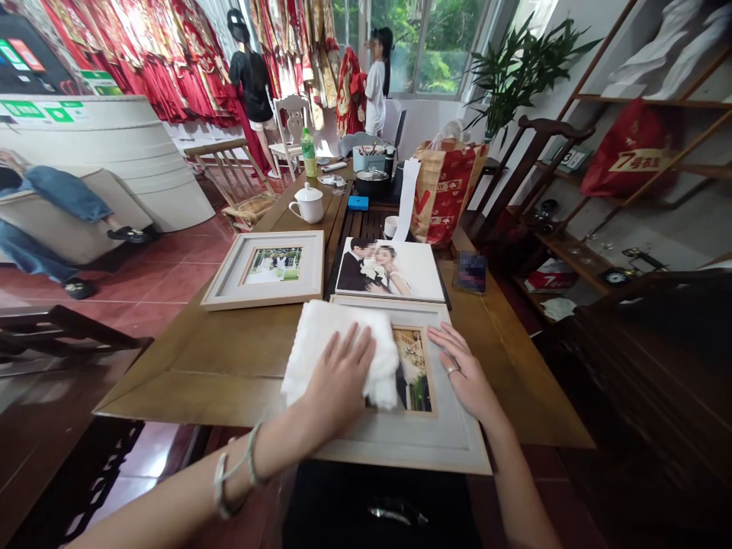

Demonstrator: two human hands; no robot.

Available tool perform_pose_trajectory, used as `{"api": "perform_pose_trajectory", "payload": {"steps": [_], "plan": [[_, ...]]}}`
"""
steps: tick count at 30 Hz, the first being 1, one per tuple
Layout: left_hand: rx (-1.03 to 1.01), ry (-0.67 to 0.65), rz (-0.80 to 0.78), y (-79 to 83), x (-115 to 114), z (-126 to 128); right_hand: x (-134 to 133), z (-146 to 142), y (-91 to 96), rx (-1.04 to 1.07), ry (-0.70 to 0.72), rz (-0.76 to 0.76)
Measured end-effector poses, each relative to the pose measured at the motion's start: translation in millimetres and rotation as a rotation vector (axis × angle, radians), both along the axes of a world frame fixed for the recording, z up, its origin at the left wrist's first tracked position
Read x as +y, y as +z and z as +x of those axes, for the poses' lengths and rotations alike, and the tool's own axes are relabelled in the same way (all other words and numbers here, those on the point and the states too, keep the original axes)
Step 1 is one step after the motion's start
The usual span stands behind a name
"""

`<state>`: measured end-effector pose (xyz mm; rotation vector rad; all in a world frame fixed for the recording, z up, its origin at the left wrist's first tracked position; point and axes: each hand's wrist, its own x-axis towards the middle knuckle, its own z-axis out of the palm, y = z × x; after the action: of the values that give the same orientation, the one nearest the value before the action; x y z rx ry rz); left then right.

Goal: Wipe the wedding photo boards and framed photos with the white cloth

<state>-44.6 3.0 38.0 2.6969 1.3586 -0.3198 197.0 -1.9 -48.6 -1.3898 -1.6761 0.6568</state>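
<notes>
My left hand [341, 364] lies flat on a folded white cloth [312, 335], fingers stretched out. The cloth covers the left part of a light wooden picture frame [400, 446] at the table's near edge and hides part of its photo [417, 366]. On the frame's right side rests my right hand [462, 366], open, with a ring on one finger and the fingertips on the pale border. Just beyond lies a wedding photo panel [423, 274] of a couple. A second framed photo [277, 263] lies to the left of the panel.
The wooden table [229, 358] also bears a white lidded cup [309, 204], a green-capped bottle [309, 152], a small blue box [358, 203] and a red-and-brown paper bag [446, 191]. Chairs stand around. Two people are by hanging red garments [188, 61]; another person sits at left.
</notes>
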Motion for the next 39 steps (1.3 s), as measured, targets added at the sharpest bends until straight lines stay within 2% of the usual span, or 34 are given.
{"api": "perform_pose_trajectory", "payload": {"steps": [4, 6, 8, 11, 17, 20, 23, 25, 29, 32, 35, 39], "plan": [[-0.142, 0.073, 0.206, -15.7, 44.0, 4.0, -0.1, -0.4, 1.0, 0.02, 0.0, -0.006], [-0.163, 0.077, 0.227, -16.5, 52.9, 4.5, 0.1, -0.2, 1.2, 0.023, 0.003, -0.003], [-0.132, 0.074, 0.186, -12.5, 51.3, 4.4, 0.3, -0.2, 1.5, 0.02, 0.007, -0.001], [-0.058, 0.041, 0.069, 0.1, 29.6, -0.7, -0.1, -1.0, 2.8, 0.018, 0.002, -0.015], [-0.046, -0.123, -0.272, 24.8, -51.0, -42.3, -2.0, -2.2, 3.1, 0.026, -0.004, -0.006], [-0.104, -0.156, -0.288, 26.0, -71.0, -55.6, -2.5, -1.1, 2.0, 0.021, -0.002, -0.006], [-0.103, -0.061, -0.185, 16.8, -56.8, -48.2, -2.6, 0.0, 1.5, 0.016, -0.002, -0.007], [-0.107, -0.016, -0.104, 7.2, -31.4, -37.2, -2.6, -0.1, 1.8, 0.018, -0.005, -0.013], [-0.24, 0.068, 0.084, -8.5, 28.6, -16.5, -2.6, -1.4, 2.8, 0.029, -0.004, -0.003], [-0.251, 0.094, 0.131, -12.9, 55.9, -2.6, -2.3, -1.5, 2.9, 0.026, -0.006, 0.004], [-0.177, 0.103, 0.111, -12.3, 54.5, 10.8, -1.6, -1.0, 2.8, 0.017, -0.01, 0.001], [-0.042, 0.059, -0.015, -4.7, 12.8, 16.4, -0.7, -1.6, 3.6, 0.011, -0.003, -0.007]]}}
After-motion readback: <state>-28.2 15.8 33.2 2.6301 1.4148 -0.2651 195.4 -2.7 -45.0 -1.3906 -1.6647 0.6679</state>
